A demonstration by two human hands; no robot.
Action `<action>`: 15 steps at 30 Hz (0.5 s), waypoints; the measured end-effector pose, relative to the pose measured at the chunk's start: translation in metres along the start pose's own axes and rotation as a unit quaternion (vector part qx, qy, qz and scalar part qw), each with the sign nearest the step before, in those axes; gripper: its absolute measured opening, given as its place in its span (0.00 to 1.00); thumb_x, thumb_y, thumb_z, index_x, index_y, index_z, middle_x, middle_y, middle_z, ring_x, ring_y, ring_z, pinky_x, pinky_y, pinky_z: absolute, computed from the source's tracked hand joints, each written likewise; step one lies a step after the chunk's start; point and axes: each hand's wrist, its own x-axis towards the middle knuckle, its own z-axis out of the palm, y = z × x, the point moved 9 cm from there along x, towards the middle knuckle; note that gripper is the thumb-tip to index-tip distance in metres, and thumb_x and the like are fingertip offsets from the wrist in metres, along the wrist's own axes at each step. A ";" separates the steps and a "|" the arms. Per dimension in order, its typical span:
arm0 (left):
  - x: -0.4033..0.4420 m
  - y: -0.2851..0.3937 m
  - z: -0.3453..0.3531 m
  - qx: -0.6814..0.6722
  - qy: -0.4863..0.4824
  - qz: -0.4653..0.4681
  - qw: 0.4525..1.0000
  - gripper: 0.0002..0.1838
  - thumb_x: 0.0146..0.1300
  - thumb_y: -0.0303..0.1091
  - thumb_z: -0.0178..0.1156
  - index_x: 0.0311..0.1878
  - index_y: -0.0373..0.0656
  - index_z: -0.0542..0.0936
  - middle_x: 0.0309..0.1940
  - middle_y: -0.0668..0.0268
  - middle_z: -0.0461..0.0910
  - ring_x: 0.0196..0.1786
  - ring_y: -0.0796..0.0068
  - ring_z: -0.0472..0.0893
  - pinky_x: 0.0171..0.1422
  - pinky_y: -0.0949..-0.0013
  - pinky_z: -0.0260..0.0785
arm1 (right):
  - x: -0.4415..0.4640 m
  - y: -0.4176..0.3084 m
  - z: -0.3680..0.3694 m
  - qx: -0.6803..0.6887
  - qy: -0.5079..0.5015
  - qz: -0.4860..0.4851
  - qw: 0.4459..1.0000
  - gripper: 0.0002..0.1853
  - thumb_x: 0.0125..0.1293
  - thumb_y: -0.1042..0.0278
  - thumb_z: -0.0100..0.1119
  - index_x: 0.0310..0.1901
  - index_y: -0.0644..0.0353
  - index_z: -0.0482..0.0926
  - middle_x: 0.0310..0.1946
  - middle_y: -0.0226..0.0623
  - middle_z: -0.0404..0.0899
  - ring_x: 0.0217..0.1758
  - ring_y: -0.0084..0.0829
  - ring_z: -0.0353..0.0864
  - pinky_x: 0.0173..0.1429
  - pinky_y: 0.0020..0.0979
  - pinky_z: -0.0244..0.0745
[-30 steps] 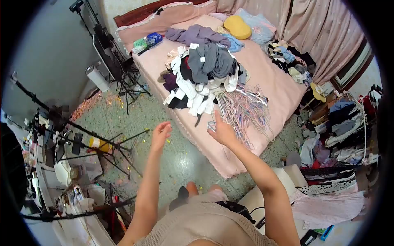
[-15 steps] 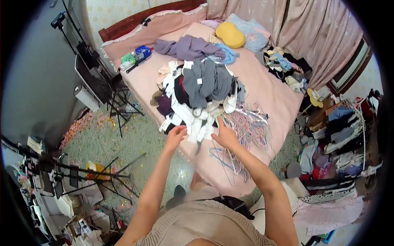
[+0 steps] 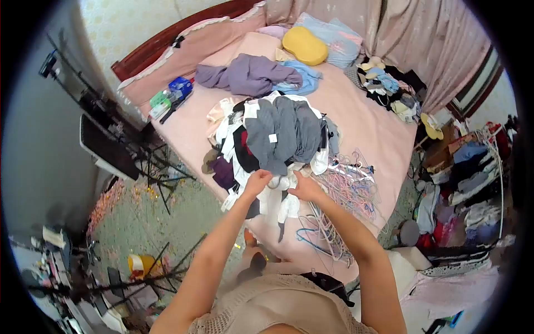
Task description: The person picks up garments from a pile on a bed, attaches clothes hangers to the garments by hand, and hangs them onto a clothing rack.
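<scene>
A heap of clothes lies on the bed in front of me, with a grey garment (image 3: 278, 131) bearing a small white tag on top. White clothes (image 3: 288, 207) spill from its near side. My left hand (image 3: 258, 182) is at the lower edge of the grey garment, fingers stretched towards it; whether the fingertips touch cloth is unclear. My right hand (image 3: 306, 187) is open beside the white cloth, thumb and forefinger apart. To its right lies a tangle of pink, blue and white clothes hangers (image 3: 350, 186). A dark purple garment (image 3: 223, 171) lies at the heap's left side.
The pink bed (image 3: 384, 150) bears a purple blanket (image 3: 245, 75), a yellow pillow (image 3: 305, 45) and a second clothes pile (image 3: 392, 86). Tripod stands (image 3: 150, 161) are on the left. A loaded clothes rack (image 3: 473, 178) stands right. A yellow bucket (image 3: 142, 266) is on the floor.
Both hands have moved closer to the grey garment's lower edge, the left one further right. My view has shifted, and the hands are nearer each other.
</scene>
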 end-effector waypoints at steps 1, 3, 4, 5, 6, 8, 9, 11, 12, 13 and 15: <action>0.014 -0.006 0.005 -0.004 -0.022 -0.008 1.000 0.13 0.55 0.39 0.56 0.42 0.43 0.76 0.33 0.72 0.77 0.35 0.82 0.75 0.36 0.77 0.66 | 0.007 0.004 0.006 0.005 -0.012 0.008 1.000 0.42 0.49 0.53 0.61 0.61 0.66 0.54 0.25 0.43 0.79 0.33 0.44 0.79 0.38 0.40 0.73; 0.041 -0.008 0.009 0.015 -0.028 0.014 0.999 0.13 0.55 0.38 0.57 0.40 0.42 0.76 0.31 0.71 0.78 0.33 0.81 0.75 0.35 0.76 0.66 | 0.025 0.013 0.016 0.016 0.000 0.018 1.000 0.41 0.49 0.52 0.60 0.61 0.66 0.54 0.26 0.42 0.80 0.33 0.44 0.79 0.38 0.39 0.73; 0.053 -0.012 0.007 0.024 -0.010 0.017 1.000 0.14 0.52 0.39 0.59 0.36 0.38 0.78 0.30 0.64 0.80 0.34 0.74 0.79 0.41 0.72 0.69 | 0.033 0.017 0.019 0.024 0.000 0.043 0.999 0.41 0.49 0.52 0.60 0.61 0.66 0.55 0.26 0.42 0.80 0.33 0.43 0.80 0.39 0.38 0.73; 0.072 -0.022 0.012 0.040 -0.033 0.030 0.998 0.14 0.51 0.40 0.60 0.36 0.39 0.78 0.31 0.63 0.80 0.35 0.72 0.79 0.41 0.70 0.69 | 0.041 0.020 0.021 0.033 0.001 0.068 0.997 0.41 0.49 0.52 0.61 0.60 0.66 0.55 0.26 0.42 0.80 0.33 0.43 0.80 0.39 0.38 0.74; 0.080 -0.019 0.012 0.061 -0.040 0.027 0.997 0.15 0.50 0.41 0.60 0.37 0.40 0.78 0.31 0.62 0.81 0.35 0.72 0.80 0.41 0.70 0.69 | 0.047 0.022 0.022 0.070 0.018 0.069 0.995 0.41 0.49 0.51 0.60 0.60 0.67 0.56 0.26 0.41 0.80 0.32 0.42 0.80 0.39 0.37 0.73; 0.094 -0.013 0.010 0.089 -0.052 0.019 0.994 0.17 0.49 0.42 0.61 0.38 0.41 0.78 0.32 0.59 0.80 0.40 0.67 0.78 0.46 0.68 0.69 | 0.065 0.033 0.031 0.097 0.022 0.123 0.987 0.41 0.48 0.52 0.61 0.60 0.67 0.57 0.28 0.41 0.80 0.34 0.40 0.80 0.41 0.35 0.73; 0.107 -0.018 0.008 0.089 -0.061 0.021 0.994 0.17 0.49 0.42 0.61 0.38 0.41 0.78 0.32 0.59 0.80 0.40 0.67 0.78 0.46 0.68 0.69 | 0.073 0.035 0.035 0.118 0.010 0.148 0.982 0.41 0.48 0.52 0.62 0.60 0.67 0.57 0.29 0.41 0.80 0.35 0.40 0.79 0.41 0.35 0.73; 0.129 -0.020 0.005 0.144 -0.057 0.083 0.984 0.19 0.48 0.42 0.60 0.42 0.41 0.78 0.35 0.56 0.77 0.47 0.62 0.73 0.52 0.67 0.65 | 0.085 0.037 0.037 0.129 0.026 0.175 0.976 0.41 0.47 0.52 0.62 0.59 0.67 0.58 0.31 0.43 0.79 0.36 0.40 0.79 0.42 0.35 0.72; 0.135 -0.018 0.003 0.144 -0.066 0.084 0.984 0.19 0.48 0.42 0.60 0.42 0.41 0.78 0.35 0.56 0.77 0.47 0.62 0.73 0.52 0.67 0.65 | 0.089 0.039 0.038 0.139 0.039 0.196 0.970 0.41 0.47 0.52 0.62 0.59 0.67 0.58 0.33 0.44 0.79 0.38 0.41 0.79 0.43 0.35 0.72; 0.141 -0.017 0.003 0.150 -0.083 0.073 0.982 0.20 0.48 0.42 0.60 0.43 0.42 0.78 0.35 0.55 0.76 0.49 0.59 0.71 0.55 0.65 0.63 | 0.092 0.038 0.039 0.142 0.043 0.204 0.968 0.41 0.47 0.52 0.62 0.59 0.67 0.58 0.33 0.44 0.79 0.38 0.41 0.79 0.43 0.35 0.72; 0.151 -0.016 0.005 0.157 -0.111 0.066 0.979 0.21 0.48 0.42 0.60 0.45 0.43 0.77 0.36 0.54 0.76 0.51 0.56 0.68 0.58 0.64 0.61 | 0.099 0.037 0.036 0.121 0.057 0.203 0.970 0.39 0.47 0.53 0.62 0.58 0.68 0.60 0.40 0.48 0.76 0.43 0.43 0.77 0.47 0.36 0.71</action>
